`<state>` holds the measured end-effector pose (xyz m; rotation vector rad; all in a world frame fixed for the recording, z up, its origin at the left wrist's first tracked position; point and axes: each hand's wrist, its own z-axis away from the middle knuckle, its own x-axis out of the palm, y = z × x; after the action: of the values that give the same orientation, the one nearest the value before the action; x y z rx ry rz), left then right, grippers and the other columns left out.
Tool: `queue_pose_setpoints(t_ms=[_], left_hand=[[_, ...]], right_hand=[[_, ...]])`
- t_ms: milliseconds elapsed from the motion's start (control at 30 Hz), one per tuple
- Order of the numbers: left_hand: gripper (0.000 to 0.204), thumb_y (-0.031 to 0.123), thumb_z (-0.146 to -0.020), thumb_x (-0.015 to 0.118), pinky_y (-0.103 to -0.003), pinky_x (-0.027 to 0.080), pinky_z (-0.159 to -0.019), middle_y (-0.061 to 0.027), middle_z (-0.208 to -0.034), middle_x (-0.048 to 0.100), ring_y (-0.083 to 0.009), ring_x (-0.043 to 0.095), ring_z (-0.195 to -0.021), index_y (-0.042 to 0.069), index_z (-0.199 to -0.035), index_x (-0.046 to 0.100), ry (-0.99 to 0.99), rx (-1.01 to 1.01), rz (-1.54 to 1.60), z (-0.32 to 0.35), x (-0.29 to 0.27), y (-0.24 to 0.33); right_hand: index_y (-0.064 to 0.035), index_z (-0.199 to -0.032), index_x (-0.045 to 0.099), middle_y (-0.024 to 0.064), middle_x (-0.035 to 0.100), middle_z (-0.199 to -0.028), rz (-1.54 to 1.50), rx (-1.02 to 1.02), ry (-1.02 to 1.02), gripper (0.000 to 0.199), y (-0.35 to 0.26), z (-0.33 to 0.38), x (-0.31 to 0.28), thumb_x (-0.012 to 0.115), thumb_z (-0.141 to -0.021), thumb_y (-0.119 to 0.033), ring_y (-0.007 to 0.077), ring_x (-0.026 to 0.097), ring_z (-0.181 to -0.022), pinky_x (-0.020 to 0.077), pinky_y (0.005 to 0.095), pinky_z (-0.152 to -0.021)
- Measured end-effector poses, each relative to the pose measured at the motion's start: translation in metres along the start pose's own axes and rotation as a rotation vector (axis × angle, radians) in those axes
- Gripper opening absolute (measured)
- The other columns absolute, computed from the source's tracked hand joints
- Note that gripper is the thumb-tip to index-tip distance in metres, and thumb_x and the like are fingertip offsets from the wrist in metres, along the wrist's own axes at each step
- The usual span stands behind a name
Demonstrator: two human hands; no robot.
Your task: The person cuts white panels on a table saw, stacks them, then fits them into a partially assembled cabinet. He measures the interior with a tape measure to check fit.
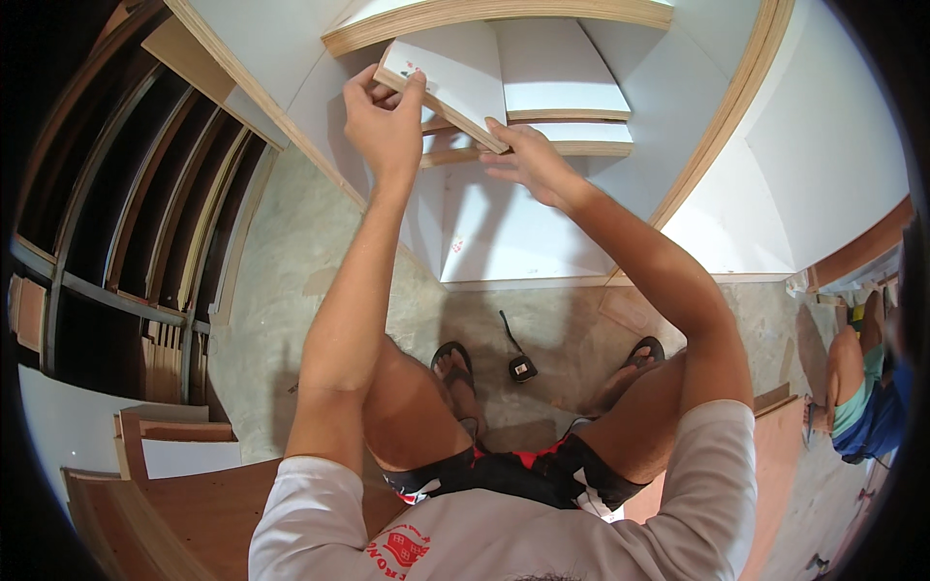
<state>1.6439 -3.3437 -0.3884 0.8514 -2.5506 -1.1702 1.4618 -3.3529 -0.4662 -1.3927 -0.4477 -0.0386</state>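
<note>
A white-faced plywood board [460, 73] is held tilted inside the white cabinet [683, 116]. My left hand [383, 126] grips its left corner, with the thumb on the white face and the other fingers partly hidden behind. My right hand [535, 165] holds the lower right corner, thumb on top and fingers underneath. Behind the board, a white shelf [567, 73] shows its bare plywood front edge. Another shelf edge [586, 148] lies just below it, close to my right hand.
On the concrete floor between my feet rests a black tape measure [521, 368] with a strap. A dark slotted rack [145, 184] holding panels stands at the left. Wood offcuts [184, 431] lie lower left. Another person [862, 387] is at the far right.
</note>
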Motion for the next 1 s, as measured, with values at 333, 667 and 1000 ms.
queue_pose_setpoints(t_ms=[333,667,1000], left_hand=[[0.039,0.024,-0.097,0.072,-0.034,0.056,-0.081,-0.0112,-0.108,0.065,-0.0193,0.068,-0.092,-0.002,-0.122,0.058,-0.221,-0.766,0.366,0.046,-0.032,-0.05],[0.035,0.031,-0.105,0.065,-0.032,0.056,-0.092,-0.0064,-0.116,0.066,-0.0172,0.066,-0.104,0.002,-0.126,0.061,-0.552,-0.998,0.489,0.021,-0.04,-0.07],[0.042,0.026,-0.099,0.075,-0.03,0.059,-0.091,-0.0074,-0.119,0.07,-0.015,0.067,-0.109,0.0,-0.13,0.063,-0.877,-1.022,0.5,0.025,-0.071,-0.072]], right_hand=[[0.0016,-0.131,0.062,0.0059,0.053,-0.115,-0.013,0.055,0.08,0.042,-0.016,-0.013,-0.048,0.072,-0.101,-0.026,0.0156,0.053,-0.099,0.0558,0.0371,-0.098],[0.0109,-0.145,0.045,0.0202,0.05,-0.145,-0.042,0.065,-0.039,0.061,-0.024,-0.016,-0.052,0.07,-0.103,-0.026,0.0284,0.061,-0.126,0.0589,0.0439,-0.105],[0.0034,-0.143,0.045,0.0127,0.062,-0.134,-0.006,0.11,-0.159,0.058,-0.027,0.066,-0.062,0.075,-0.1,-0.023,0.0217,0.064,-0.123,0.0545,0.036,-0.105]])
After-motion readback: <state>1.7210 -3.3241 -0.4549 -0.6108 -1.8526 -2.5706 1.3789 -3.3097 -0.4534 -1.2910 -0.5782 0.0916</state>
